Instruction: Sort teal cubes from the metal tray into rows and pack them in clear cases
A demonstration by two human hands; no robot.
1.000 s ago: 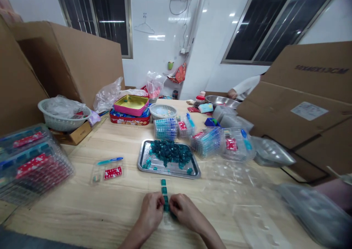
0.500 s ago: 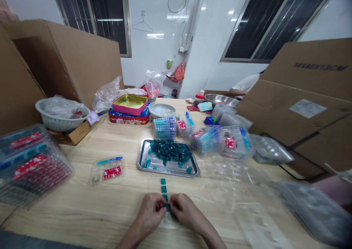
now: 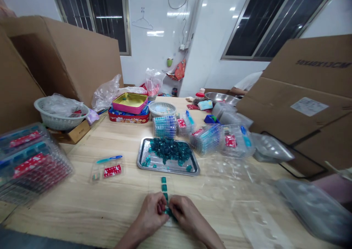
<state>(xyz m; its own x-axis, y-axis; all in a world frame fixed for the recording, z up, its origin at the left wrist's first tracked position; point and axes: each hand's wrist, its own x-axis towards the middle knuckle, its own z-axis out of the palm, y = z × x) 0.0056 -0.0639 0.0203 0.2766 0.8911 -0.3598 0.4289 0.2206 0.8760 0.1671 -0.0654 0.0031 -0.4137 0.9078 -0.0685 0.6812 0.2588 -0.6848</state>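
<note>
In front of me lies a clear plastic blister tray [image 3: 154,185] with a column of teal translucent square pieces [image 3: 164,187] in it. My left hand [image 3: 154,209] is closed over the tray's near part, thumb and forefinger pinched at the lower end of that column. Across from it, my right hand [image 3: 183,210] is also closed, its fingertips beside the left ones. A teal piece shows between and beneath the fingertips, partly hidden. Just beyond the tray is a metal tray [image 3: 143,161] holding a heap of loose teal pieces [image 3: 170,150].
A filled blister pack [image 3: 110,167] with a blue pen and red dotted packet lies left. Stacked filled packs [image 3: 35,168] stand at the far left, more packs [image 3: 207,139] behind the metal tray. Clear empty trays [image 3: 258,219] lie right. Cardboard boxes [image 3: 308,80] flank the table.
Both hands stay at the lower end of the teal column, their fingertips shifted only slightly. The surroundings sit a little higher in the view; the heap looks the same.
</note>
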